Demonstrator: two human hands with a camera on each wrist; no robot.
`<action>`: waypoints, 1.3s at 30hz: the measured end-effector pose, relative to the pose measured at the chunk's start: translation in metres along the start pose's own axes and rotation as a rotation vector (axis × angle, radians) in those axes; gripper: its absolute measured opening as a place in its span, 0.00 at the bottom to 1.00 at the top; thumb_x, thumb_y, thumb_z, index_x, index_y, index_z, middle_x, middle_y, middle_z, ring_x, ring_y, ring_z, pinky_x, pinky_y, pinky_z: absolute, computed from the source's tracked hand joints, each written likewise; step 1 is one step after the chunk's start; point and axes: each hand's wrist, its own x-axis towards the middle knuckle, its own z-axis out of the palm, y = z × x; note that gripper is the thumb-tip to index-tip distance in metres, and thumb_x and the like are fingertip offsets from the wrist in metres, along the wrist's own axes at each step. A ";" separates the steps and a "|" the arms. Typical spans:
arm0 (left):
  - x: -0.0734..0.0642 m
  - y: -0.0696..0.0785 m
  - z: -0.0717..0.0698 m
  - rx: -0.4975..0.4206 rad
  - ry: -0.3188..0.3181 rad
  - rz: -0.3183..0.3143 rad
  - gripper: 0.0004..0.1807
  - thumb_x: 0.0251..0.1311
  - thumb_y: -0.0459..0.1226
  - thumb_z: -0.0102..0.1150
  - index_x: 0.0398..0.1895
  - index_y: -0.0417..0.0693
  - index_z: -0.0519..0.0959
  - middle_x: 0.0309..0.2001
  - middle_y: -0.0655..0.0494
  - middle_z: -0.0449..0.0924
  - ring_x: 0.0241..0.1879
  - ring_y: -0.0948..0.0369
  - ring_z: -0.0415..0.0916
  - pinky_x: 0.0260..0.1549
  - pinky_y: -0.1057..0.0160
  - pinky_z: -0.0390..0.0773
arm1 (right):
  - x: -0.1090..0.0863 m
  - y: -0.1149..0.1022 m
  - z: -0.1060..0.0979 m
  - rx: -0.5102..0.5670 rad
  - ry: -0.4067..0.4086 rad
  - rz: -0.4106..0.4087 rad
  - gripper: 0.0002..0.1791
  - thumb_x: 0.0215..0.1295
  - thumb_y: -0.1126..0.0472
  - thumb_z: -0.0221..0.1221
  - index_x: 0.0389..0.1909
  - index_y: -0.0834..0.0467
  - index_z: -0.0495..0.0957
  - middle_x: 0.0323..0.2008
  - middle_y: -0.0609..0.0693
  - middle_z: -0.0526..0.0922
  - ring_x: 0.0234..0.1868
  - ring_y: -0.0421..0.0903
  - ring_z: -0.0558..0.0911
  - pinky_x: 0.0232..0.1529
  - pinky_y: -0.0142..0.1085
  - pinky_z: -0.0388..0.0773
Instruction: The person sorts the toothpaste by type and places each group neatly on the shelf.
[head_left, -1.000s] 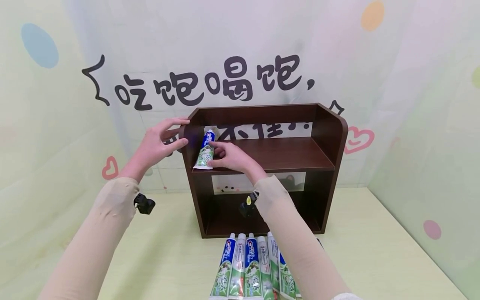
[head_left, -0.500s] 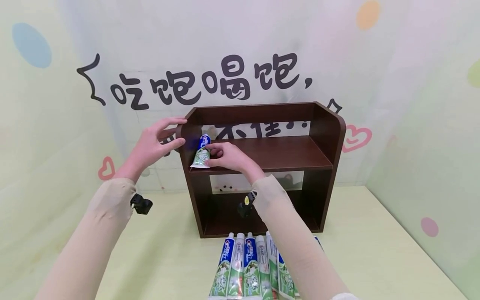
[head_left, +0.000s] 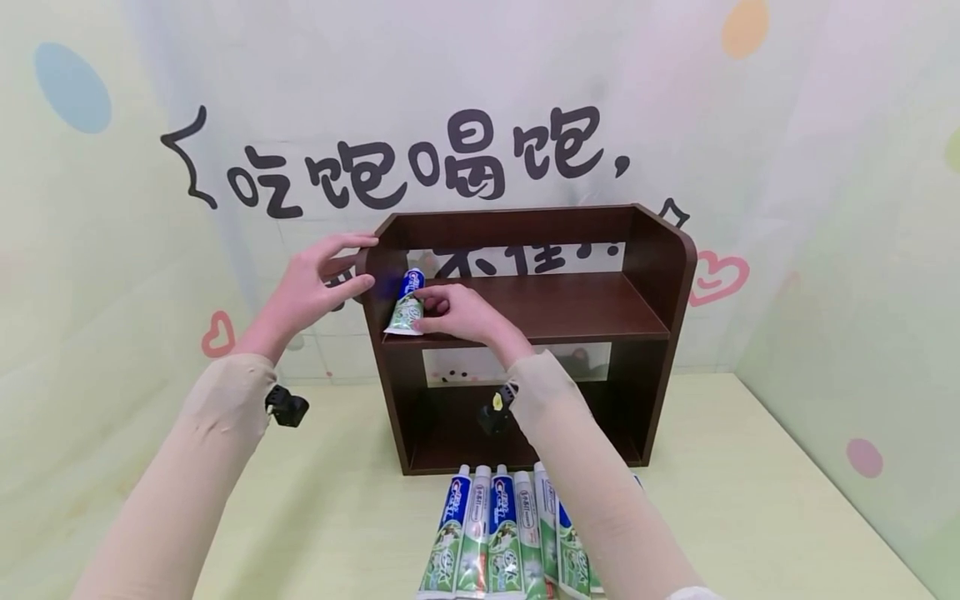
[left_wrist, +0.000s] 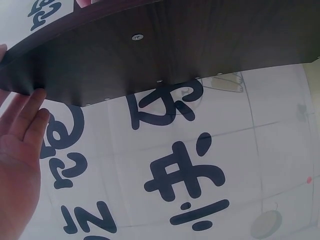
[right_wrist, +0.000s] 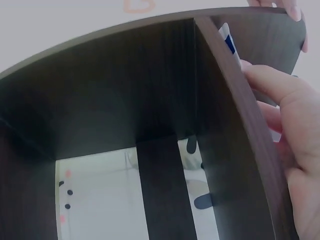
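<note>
In the head view a blue, white and green toothpaste tube (head_left: 407, 307) leans back on the upper shelf board, beside the left side panel. My right hand (head_left: 463, 313) pinches it from the right, thumb low and forefinger higher. The brown two-tier shelf (head_left: 558, 307) stands on the table. My left hand (head_left: 306, 282) touches the rounded front and top edge of its left panel with extended fingers. The left wrist view has fingers (left_wrist: 36, 112) against the panel's outer face. From the right wrist, the shelf board hides most of the tube (right_wrist: 228, 42).
Several toothpaste tubes (head_left: 504, 533) lie side by side on the table (head_left: 322, 500) in front of the shelf, caps towards it. My right forearm covers part of that row. Behind the shelf stands a printed wall (head_left: 360, 92).
The tube's cap end has dropped and gone back, so it looks shorter and more tilted; this shows between one second and half a second ago. My left hand stays at the panel.
</note>
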 end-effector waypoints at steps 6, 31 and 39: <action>0.001 -0.002 0.004 -0.019 -0.007 0.000 0.26 0.63 0.38 0.64 0.65 0.56 0.74 0.70 0.56 0.70 0.65 0.46 0.74 0.55 0.79 0.74 | -0.004 0.002 0.000 -0.054 0.040 -0.033 0.29 0.66 0.51 0.63 0.67 0.54 0.73 0.56 0.53 0.82 0.54 0.46 0.80 0.61 0.39 0.77; 0.003 -0.002 0.000 -0.005 0.028 0.008 0.28 0.62 0.36 0.65 0.66 0.57 0.74 0.69 0.55 0.71 0.64 0.47 0.75 0.63 0.64 0.75 | -0.104 0.007 -0.038 -0.061 0.390 -0.240 0.24 0.65 0.56 0.65 0.62 0.51 0.77 0.54 0.51 0.81 0.47 0.47 0.79 0.45 0.36 0.80; 0.002 -0.005 0.003 -0.002 0.026 0.013 0.28 0.61 0.36 0.65 0.65 0.58 0.74 0.68 0.56 0.72 0.64 0.48 0.76 0.63 0.62 0.74 | -0.137 0.019 -0.044 -0.059 0.457 -0.265 0.24 0.64 0.59 0.65 0.61 0.53 0.77 0.55 0.51 0.82 0.49 0.52 0.79 0.45 0.33 0.80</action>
